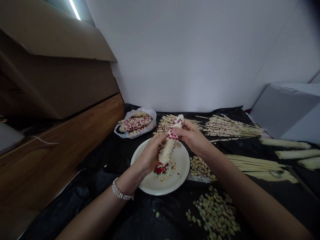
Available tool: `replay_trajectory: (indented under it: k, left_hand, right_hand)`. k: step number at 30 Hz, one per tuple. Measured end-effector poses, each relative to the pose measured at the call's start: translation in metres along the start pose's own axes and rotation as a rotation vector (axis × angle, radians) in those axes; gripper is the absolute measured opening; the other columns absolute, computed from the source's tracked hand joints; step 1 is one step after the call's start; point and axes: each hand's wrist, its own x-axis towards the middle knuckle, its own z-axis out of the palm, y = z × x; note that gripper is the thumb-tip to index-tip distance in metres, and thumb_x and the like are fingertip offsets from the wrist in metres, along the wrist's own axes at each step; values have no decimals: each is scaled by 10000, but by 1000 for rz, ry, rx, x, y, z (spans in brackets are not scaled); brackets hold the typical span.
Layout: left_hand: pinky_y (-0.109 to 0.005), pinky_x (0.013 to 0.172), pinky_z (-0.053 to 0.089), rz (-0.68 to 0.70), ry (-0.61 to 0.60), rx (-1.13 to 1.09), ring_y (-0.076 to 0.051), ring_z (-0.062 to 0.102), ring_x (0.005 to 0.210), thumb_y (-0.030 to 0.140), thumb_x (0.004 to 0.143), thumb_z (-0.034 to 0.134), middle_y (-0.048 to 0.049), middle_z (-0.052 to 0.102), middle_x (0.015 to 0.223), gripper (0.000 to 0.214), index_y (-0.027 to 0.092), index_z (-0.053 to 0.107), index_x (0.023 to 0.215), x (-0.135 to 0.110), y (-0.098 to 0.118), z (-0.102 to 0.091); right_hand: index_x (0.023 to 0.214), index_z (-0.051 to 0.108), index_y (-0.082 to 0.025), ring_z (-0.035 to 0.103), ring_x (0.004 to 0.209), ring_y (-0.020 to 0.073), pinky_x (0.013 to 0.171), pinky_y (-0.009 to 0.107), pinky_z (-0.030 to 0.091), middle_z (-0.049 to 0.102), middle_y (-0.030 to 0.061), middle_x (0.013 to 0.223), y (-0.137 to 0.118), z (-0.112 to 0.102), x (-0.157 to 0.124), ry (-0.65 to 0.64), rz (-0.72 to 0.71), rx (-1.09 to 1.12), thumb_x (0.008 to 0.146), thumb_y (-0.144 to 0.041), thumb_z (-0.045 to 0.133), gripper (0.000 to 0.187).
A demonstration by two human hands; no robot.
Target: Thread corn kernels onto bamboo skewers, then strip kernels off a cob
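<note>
Between my two hands an ear of corn [167,150] is held tilted above a white plate [183,176]. Its lower part is bare cob, while white and dark red kernels cover the upper part. My left hand [150,153] wraps the lower side of the cob, its fingertips partly hidden. Near the upper end, my right hand [192,136] grips the ear, thumb on the red kernels. Some loose kernels and bits lie on the plate, around a red flower print [160,168].
A plastic bag of corn ears [136,124] stands behind the plate. To the right lie kernel-threaded sticks [225,126], bare sticks [252,163], stripped cobs [297,153] and piles of beans [216,210]. At left, a cardboard box [62,76] rises beside a wooden board [62,143].
</note>
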Motion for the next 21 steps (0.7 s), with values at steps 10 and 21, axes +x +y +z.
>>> replay_trajectory:
  k: [10, 21]
  left_hand:
    - [-248, 638, 458, 70, -32, 23, -119, 600, 687, 280, 765, 698, 0, 646, 817, 269, 198, 554, 978, 1, -5, -1]
    - [-252, 575, 385, 255, 126, 472, -122, 491, 611, 186, 765, 523, 19, 547, 713, 87, 191, 538, 850, 6, -11, -4]
  right_hand:
    - [963, 558, -250, 588, 874, 207, 769, 371, 487, 631, 32, 958, 0, -3, 1, -1, -6, -8, 715, -357, 719, 314]
    - [856, 503, -248, 558, 770, 191, 696, 357, 449, 599, 19, 843, 6, 13, -7, 75, 16, -88, 708, -292, 721, 268]
